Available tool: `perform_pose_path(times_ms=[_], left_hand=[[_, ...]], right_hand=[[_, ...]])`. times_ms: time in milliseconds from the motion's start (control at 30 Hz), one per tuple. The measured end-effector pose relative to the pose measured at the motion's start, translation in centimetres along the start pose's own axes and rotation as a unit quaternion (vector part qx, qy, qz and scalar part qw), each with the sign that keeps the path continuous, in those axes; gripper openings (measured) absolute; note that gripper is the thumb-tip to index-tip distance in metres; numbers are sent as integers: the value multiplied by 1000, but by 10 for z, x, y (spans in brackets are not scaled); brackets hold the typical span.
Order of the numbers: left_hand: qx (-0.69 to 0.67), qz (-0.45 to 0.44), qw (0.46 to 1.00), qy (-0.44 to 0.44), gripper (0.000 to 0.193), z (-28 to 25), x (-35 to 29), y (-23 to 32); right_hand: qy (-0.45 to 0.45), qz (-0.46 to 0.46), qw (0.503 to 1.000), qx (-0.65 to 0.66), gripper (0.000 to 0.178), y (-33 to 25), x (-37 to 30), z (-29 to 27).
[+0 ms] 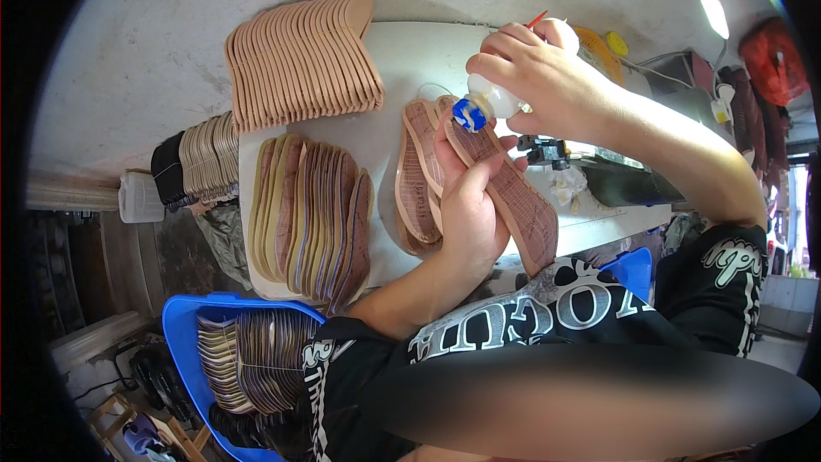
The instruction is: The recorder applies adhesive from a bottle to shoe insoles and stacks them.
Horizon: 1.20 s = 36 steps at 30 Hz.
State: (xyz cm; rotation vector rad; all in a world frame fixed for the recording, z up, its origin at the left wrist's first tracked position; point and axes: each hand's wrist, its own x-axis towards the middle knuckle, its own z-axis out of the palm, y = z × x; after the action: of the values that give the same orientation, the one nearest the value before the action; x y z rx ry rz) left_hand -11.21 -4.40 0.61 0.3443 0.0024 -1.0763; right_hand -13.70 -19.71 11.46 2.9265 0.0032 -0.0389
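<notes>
My left hand (pixel 473 214) grips a brown woven-patterned shoe insole (pixel 526 210) near its upper half, tilted above the table's front edge. In my right hand (pixel 552 73) is a white squeeze bottle (pixel 493 96), tipped downward. Its blue-wrapped neck (pixel 469 115) meets or hovers just over the insole's upper end; the exact contact is hidden. A thin red pointed piece (pixel 537 20) sticks out by my right fingers. Just left of the held insole, several similar brown insoles (pixel 417 192) lie overlapping on the white table (pixel 385 47).
Tan soles (pixel 304 64) stand in a tight row at the back left. Nearer, yellow-brown insoles (pixel 312 214) lean together. A blue bin (pixel 177 325) below holds bundled insoles. Right of my hands are a black clamp-like device (pixel 544 152), crumpled white paper (pixel 567 182) and a yellow basket (pixel 597 50).
</notes>
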Motion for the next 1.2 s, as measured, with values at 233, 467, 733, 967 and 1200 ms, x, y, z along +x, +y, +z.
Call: perform_pose_path(times_ms=[233,467,733,967,1200], left_hand=[[-4,-2,1000,-5,64,1,0,0],[2,6,1000,-6,61,4,0,0],[-7,1,1000,-20,63,4,0,1],[-10,-2,1000,-23,62,5,0,2],[-12,19,1000,0,54,7,2,3]], right_hand=[[15,-3,1000,-5,60,-1,-2,0],[16,-2,1000,-2,57,-1,-2,-4],[-28,34,999,25,58,-2,-1,-8],[14,4,1000,-8,58,1,-4,-7],[-10,32,996,79,60,6,-2,-2]])
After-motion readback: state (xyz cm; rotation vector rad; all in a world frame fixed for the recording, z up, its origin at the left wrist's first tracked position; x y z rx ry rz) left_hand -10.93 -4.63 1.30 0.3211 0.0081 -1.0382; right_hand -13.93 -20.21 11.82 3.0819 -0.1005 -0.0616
